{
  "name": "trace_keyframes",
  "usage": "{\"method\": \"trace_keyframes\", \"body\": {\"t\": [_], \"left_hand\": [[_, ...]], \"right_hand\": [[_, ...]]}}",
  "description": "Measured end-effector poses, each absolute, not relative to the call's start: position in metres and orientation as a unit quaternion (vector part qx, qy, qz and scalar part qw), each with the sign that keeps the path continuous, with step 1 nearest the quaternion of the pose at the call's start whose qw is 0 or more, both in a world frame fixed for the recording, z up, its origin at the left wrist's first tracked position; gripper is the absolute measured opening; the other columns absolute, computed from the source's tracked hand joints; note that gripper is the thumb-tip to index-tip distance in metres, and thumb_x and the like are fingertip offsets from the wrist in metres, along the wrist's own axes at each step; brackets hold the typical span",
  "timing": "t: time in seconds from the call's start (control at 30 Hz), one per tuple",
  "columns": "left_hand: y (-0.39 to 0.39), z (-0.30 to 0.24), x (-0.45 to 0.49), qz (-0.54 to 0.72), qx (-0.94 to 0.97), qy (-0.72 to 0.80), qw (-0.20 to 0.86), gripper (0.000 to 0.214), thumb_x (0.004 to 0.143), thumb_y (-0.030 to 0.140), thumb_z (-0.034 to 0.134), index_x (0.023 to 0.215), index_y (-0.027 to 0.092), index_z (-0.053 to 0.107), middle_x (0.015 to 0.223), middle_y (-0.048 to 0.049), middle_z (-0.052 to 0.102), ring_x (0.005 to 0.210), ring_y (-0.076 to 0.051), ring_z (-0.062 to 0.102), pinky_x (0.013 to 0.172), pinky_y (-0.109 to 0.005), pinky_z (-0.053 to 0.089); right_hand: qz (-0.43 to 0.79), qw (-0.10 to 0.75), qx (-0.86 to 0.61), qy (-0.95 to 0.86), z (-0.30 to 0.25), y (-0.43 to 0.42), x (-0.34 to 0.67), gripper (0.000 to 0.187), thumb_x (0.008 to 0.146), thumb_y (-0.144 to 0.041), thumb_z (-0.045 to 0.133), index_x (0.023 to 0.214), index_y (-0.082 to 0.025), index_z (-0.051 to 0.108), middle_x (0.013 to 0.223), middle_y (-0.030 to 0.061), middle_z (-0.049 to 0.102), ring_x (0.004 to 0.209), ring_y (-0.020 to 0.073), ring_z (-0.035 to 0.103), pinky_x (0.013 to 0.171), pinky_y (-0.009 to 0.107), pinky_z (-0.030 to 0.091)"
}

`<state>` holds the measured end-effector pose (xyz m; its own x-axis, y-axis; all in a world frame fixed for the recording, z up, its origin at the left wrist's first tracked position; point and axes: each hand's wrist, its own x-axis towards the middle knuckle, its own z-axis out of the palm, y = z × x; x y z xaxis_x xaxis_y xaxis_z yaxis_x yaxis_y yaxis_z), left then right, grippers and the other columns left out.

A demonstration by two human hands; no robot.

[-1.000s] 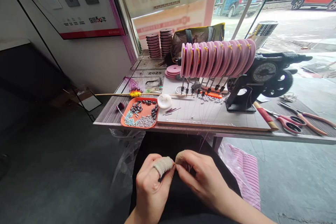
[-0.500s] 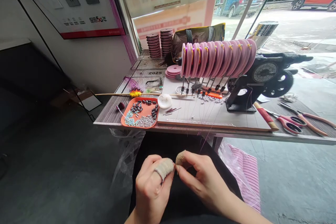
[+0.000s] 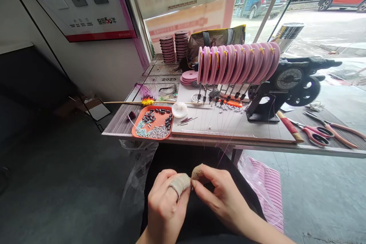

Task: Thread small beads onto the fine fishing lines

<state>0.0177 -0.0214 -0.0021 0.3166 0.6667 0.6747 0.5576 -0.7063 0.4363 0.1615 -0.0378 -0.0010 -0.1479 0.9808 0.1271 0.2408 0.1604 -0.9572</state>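
Observation:
Above my lap, my left hand (image 3: 168, 204) is closed, its thumb and index finger pinched together. A beige finger cover (image 3: 181, 183) wraps its index finger. Close beside it, my right hand (image 3: 219, 190) pinches too, with another beige cover (image 3: 197, 171) on a fingertip. The fingertips of both hands nearly meet; whatever lies between them is too small to make out. Thin pinkish line (image 3: 224, 150) hangs from the table edge towards my right hand. Beyond are pink spools (image 3: 238, 65) in a row on a black winding device (image 3: 263, 106).
On the table, an orange tray (image 3: 156, 122) holds small beads and black parts. Near it are a white disc (image 3: 179, 110) and a white board (image 3: 228, 127). Scissors (image 3: 316, 135) and pliers (image 3: 340, 129) lie at the right. A pink striped cushion (image 3: 270, 190) is beside my leg.
My left hand has shifted very slightly to the right, its fingertips a touch closer to my right hand's. The things on the table are as before.

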Motion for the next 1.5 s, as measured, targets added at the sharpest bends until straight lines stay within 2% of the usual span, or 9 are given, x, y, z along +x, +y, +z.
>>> {"method": "trace_keyframes", "body": {"t": [0.3, 0.77, 1.5], "left_hand": [[-0.0228, -0.0051, 0.0147, 0.447, 0.796, 0.4, 0.074, 0.015, 0.073, 0.003, 0.061, 0.081, 0.016, 0.062, 0.068, -0.0031, 0.06, 0.063, -0.014, 0.059, 0.055, -0.024, 0.051], [-0.0222, -0.0078, 0.0145, 0.443, 0.779, 0.424, 0.129, 0.007, 0.075, 0.01, 0.062, 0.077, 0.016, 0.065, 0.068, -0.0015, 0.06, 0.059, -0.013, 0.061, 0.053, -0.021, 0.052], [-0.0214, -0.0011, 0.0163, 0.439, 0.809, 0.382, 0.079, 0.016, 0.076, 0.003, 0.056, 0.08, 0.017, 0.063, 0.063, -0.0014, 0.062, 0.057, -0.014, 0.059, 0.051, -0.022, 0.051]], "right_hand": [[0.43, 0.438, -0.485, -0.623, -0.0005, -0.0383, 0.1608, 0.013, 0.079, -0.014, 0.046, 0.068, -0.018, 0.048, 0.063, -0.0027, 0.051, 0.057, 0.0091, 0.046, 0.055, 0.018, 0.039], [0.424, 0.439, -0.498, -0.616, 0.0034, -0.0375, 0.1604, 0.014, 0.079, -0.015, 0.046, 0.065, -0.018, 0.047, 0.06, -0.0027, 0.051, 0.055, 0.0089, 0.046, 0.053, 0.018, 0.039], [0.395, 0.407, -0.505, -0.651, 0.0044, -0.0388, 0.1601, 0.012, 0.078, -0.014, 0.045, 0.067, -0.019, 0.048, 0.061, -0.002, 0.053, 0.054, 0.0089, 0.048, 0.052, 0.018, 0.039]]}}
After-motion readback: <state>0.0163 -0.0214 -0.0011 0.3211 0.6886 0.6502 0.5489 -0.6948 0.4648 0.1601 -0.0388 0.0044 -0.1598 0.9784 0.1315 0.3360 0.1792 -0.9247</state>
